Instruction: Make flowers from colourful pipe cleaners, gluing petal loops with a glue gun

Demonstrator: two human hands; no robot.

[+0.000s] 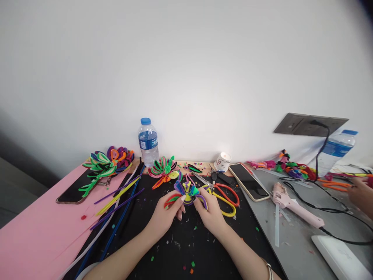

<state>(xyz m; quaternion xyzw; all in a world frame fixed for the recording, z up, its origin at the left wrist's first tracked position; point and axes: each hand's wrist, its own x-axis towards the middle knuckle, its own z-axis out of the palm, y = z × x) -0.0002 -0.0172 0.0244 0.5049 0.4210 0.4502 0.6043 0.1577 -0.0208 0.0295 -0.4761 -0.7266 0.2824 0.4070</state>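
Both hands meet over the black mat point(186, 249), pinching a small pipe-cleaner flower point(189, 192) between them: the left hand point(166, 216) has its fingers closed on the red and green loops on its side, the right hand point(210, 213) is closed on the purple and yellow loops on the other. The flower sits just above the mat, in front of the scissors point(224, 196). It looks very light and fuzzy, with wire cores that bend easily and keep a bend, so the petals would probably crush under a hard squeeze; the centre where the loops join seems the safest place to grip. Loose stems point(116, 206) lie to the left, finished flowers point(163, 169) near the bottle point(148, 142), and a glue gun point(291, 206) on the right.
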